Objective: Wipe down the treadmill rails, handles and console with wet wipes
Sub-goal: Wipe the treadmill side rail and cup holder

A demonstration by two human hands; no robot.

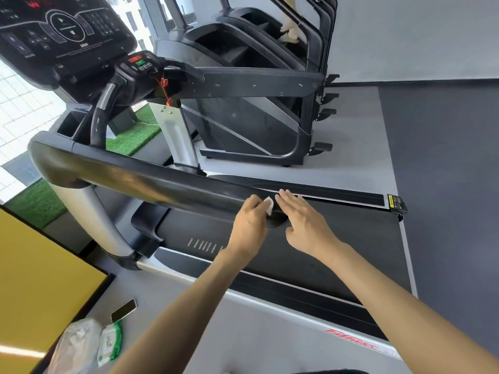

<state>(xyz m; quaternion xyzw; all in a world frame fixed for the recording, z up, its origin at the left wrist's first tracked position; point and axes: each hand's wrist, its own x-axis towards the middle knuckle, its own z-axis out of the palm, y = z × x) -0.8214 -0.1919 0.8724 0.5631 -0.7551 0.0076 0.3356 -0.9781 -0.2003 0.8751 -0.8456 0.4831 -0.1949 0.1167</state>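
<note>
Wet wipe (pixel 268 205), one: small, white, crumpled, pinched in the curled fingers of the left hand (pixel 249 222) and pressed against the rounded tip of the near rail (pixel 140 176). Right hand (pixel 305 225), one: fingers straight and close together, laid over the same tip just beside the wipe, holding nothing. Rails, two: the near one thick, black, glossy and smooth, running from a broad curved shoulder to a blunt end; the far rail (pixel 256 83) flatter, matt black, dotted with small marks. Belt (pixel 324 255), one: dark, finely textured, under both forearms, edged by grey side strips. Posts, two: silver metal, smooth, the near post (pixel 91 211) rounded, the far post (pixel 178 141) flatter. Console (pixel 62 31), one: black glossy panel with a round central dial and red lights, at upper left; a red cord (pixel 164 87) hangs below it. Floor at lower left: one wipe pack (pixel 109 341), soft, white with green trim; one clear crinkled plastic bag (pixel 75 344) touching it; one phone (pixel 123 310), flat, dark, near both. Beyond the treadmill: one black stair machine (pixel 256 103), and green artificial turf (pixel 135 133) by the window.
</note>
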